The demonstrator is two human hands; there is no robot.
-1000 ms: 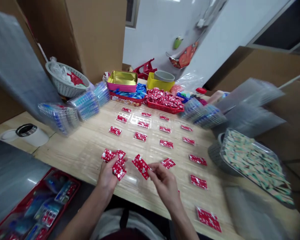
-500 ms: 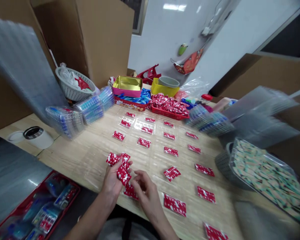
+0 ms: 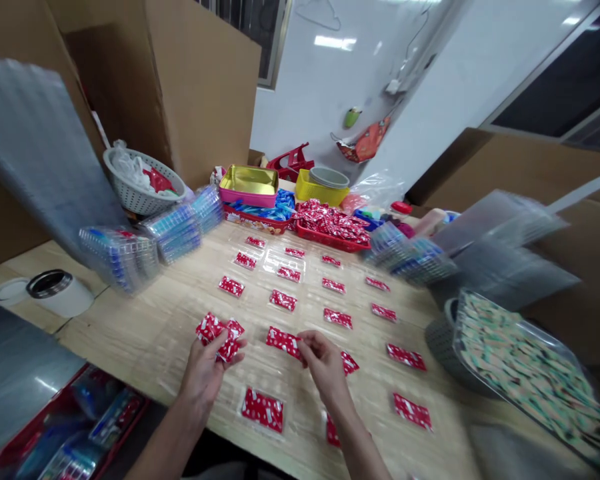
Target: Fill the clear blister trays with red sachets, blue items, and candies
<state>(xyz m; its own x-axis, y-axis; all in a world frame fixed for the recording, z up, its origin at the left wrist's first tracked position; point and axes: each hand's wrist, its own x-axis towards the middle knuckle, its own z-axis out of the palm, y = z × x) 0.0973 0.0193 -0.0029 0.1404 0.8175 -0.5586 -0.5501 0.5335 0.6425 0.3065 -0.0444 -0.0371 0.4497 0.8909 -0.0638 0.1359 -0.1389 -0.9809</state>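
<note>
In my left hand (image 3: 206, 367) is a small bunch of red packets with white dots (image 3: 221, 337), gripped between thumb and fingers. My right hand (image 3: 325, 363) pinches the end of a single red packet (image 3: 281, 341) over the clear plastic trays. Close to my body lies another red packet (image 3: 263, 409), flat on a tray. Behind my right hand a packet (image 3: 349, 363) is partly covered, and my forearm hides most of one more. Several like packets, such as this packet (image 3: 338, 318), lie in rows on the clear trays across the table.
A red basket (image 3: 330, 244) heaped with red packets stands at the back, beside a pink tin (image 3: 250, 198). Stacked clear trays (image 3: 173, 230) line the left. At the right a tray of greenish strips (image 3: 525, 363) rests on a grey basket (image 3: 443, 340). A white canister (image 3: 63, 293) lies far left.
My right hand has moved forward and now holds one packet out, apart from my left hand's bunch. The view has shifted slightly.
</note>
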